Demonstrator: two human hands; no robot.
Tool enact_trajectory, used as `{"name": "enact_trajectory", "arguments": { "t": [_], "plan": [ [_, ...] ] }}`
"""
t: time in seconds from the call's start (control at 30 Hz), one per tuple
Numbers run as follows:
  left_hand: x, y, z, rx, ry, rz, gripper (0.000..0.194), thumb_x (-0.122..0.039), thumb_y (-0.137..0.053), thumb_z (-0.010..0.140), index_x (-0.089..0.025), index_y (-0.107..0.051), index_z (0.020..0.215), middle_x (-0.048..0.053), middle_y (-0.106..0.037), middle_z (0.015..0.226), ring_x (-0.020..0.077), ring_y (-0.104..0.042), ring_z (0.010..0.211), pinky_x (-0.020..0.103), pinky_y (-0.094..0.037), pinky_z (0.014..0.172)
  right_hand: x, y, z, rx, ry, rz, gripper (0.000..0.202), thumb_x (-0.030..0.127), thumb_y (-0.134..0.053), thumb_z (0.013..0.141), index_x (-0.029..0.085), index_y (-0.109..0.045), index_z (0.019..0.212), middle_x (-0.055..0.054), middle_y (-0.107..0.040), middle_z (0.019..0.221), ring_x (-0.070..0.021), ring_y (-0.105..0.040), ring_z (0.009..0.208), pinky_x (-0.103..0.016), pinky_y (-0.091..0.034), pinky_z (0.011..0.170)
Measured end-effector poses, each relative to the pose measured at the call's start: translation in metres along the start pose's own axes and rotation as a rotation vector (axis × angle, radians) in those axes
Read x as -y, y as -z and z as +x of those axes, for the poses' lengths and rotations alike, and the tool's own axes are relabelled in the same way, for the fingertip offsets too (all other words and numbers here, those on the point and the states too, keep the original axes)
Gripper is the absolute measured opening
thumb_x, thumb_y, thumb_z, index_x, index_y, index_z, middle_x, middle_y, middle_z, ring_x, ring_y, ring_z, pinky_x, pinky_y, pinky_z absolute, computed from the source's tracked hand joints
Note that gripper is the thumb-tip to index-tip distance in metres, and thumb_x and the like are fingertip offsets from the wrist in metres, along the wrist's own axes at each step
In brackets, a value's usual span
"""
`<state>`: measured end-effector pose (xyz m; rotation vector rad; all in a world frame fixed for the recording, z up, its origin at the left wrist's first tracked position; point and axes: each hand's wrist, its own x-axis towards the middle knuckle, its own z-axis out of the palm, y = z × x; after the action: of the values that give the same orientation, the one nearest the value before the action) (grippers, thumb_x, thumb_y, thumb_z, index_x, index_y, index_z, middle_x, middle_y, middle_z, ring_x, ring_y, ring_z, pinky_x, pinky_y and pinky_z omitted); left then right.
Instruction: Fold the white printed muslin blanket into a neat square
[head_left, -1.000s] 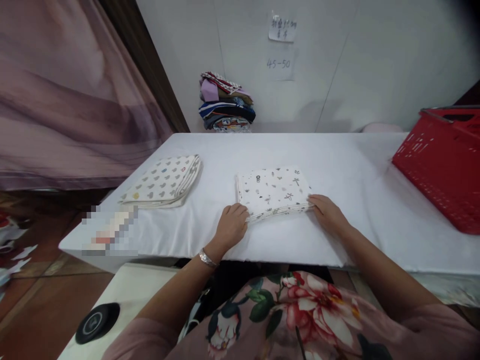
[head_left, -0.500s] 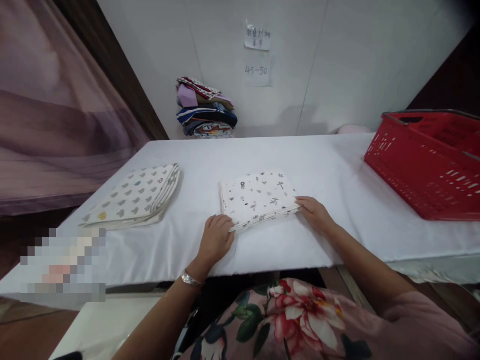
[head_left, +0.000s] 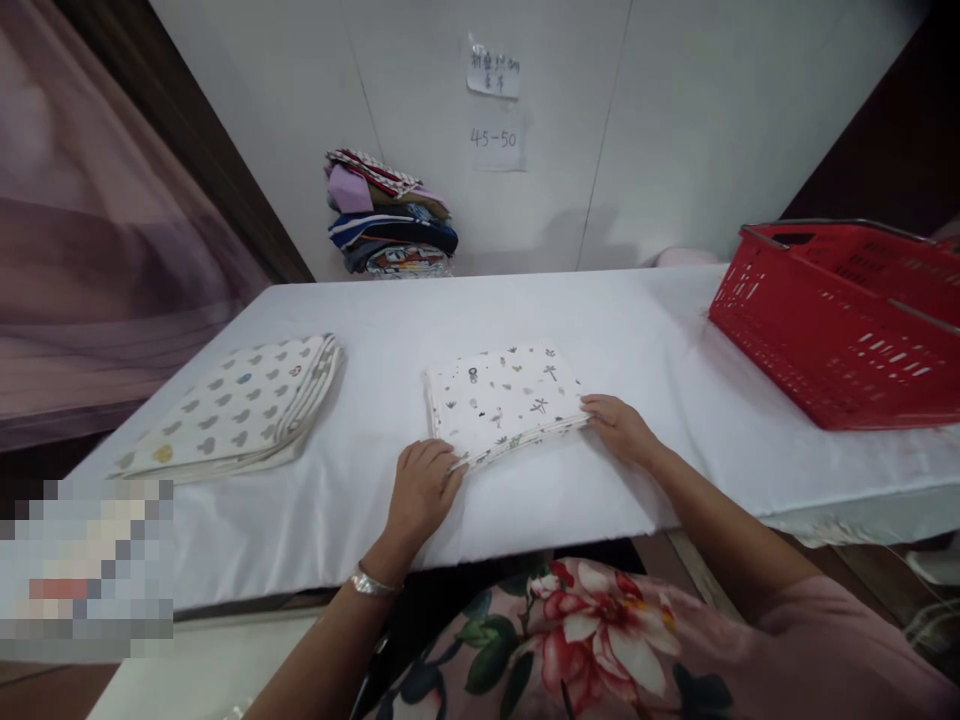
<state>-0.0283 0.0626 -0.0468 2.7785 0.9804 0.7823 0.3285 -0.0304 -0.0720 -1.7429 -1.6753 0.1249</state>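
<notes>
A folded white cloth (head_left: 502, 395) printed with small palm trees and plants lies in front of me on the white-covered table (head_left: 525, 510). My left hand (head_left: 426, 488) grips its near left corner, fingers on top and thumb at the near edge. At the near right corner my right hand (head_left: 619, 425) pinches the layers between thumb and fingers. The layered near edge faces me, slightly raised. To the left lies a second folded cloth (head_left: 232, 405), white with grey shapes, apart from both hands.
A red plastic basket (head_left: 840, 330) stands at the table's right end. Behind the far edge rises a stack of folded fabrics (head_left: 394, 225) against the wall, below paper signs (head_left: 495, 135). A sheer pink curtain (head_left: 112, 250) hangs at left. A pixelated patch covers the near left corner.
The view has swung slightly to the right, so most things sit further left in the picture. Both hands keep hold of the same corners of the palm-printed cloth.
</notes>
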Motion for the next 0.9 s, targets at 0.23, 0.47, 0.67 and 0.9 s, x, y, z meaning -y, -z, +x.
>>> {"name": "enact_trajectory", "arguments": {
  "t": [0.23,0.47,0.67,0.9],
  "plan": [
    [-0.022,0.003,0.017,0.019,0.018,-0.011,0.016,-0.028,-0.049,0.087,-0.020,-0.062,0.084,0.005,-0.064,0.093,0.0223,-0.053,0.099,0.042,-0.035,0.092,0.035,-0.004,0.017,-0.001,0.242,-0.044,0.022,0.023,-0.048,0.087,0.024,-0.066,0.100,-0.006,-0.065,0.106,-0.0206,-0.056,0.102,-0.041,-0.045,0.090],
    [-0.022,-0.016,0.025,0.073,0.033,-0.005,0.019,-0.028,-0.046,0.090,-0.020,-0.063,0.093,0.006,-0.063,0.089,0.0198,-0.055,0.086,0.038,-0.039,0.080,0.044,-0.020,0.025,0.148,0.264,-0.120,0.026,0.025,-0.044,0.089,0.025,-0.068,0.099,-0.006,-0.066,0.101,-0.0223,-0.056,0.093,-0.041,-0.046,0.081],
    [-0.017,-0.017,0.027,0.115,0.035,-0.010,0.020,-0.030,-0.047,0.089,-0.020,-0.064,0.089,0.005,-0.061,0.084,0.0195,-0.054,0.082,0.037,-0.039,0.075,0.045,-0.020,0.024,0.130,0.255,-0.110,0.026,0.024,-0.042,0.090,0.024,-0.068,0.090,-0.006,-0.065,0.093,-0.0214,-0.055,0.088,-0.039,-0.045,0.078],
    [-0.017,-0.014,0.024,0.117,-0.019,-0.041,0.022,-0.025,-0.043,0.091,-0.019,-0.063,0.083,0.004,-0.060,0.080,0.0182,-0.053,0.080,0.036,-0.039,0.076,0.041,-0.021,0.010,0.070,0.255,-0.085,0.025,0.027,-0.043,0.090,0.026,-0.067,0.095,-0.005,-0.065,0.097,-0.0215,-0.055,0.093,-0.041,-0.044,0.081]
  ]
}}
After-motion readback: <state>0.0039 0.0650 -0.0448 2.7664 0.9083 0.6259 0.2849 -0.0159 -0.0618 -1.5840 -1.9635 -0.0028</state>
